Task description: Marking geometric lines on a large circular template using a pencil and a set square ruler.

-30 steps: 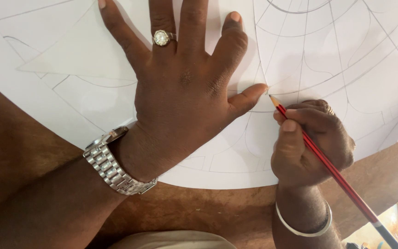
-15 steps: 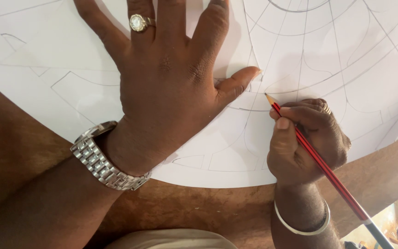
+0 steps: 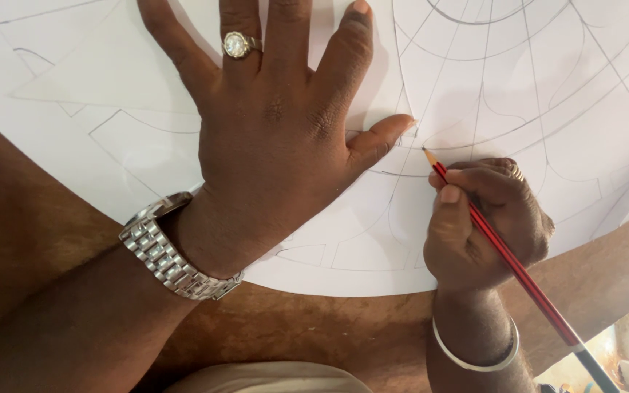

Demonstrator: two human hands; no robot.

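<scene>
My left hand (image 3: 278,131) lies flat, fingers spread, on a large round white sheet (image 3: 547,109) covered with pencilled arcs and radial lines. It presses down a translucent curved template (image 3: 103,76) whose edge runs under the palm. A ring sits on one finger and a metal watch (image 3: 172,258) on the wrist. My right hand (image 3: 485,225) grips a red pencil (image 3: 504,251). The pencil's tip rests on the sheet just right of my left thumb.
The sheet lies on a brown wooden tabletop (image 3: 606,276), bare along the near edge. A metal bangle (image 3: 475,353) circles my right wrist. Light cloth (image 3: 271,378) shows at the bottom edge, and blurred objects at the bottom right corner.
My left hand has shifted up and slightly left on the sheet. The right hand and pencil tip have moved a little up and left, closer to the left thumb.
</scene>
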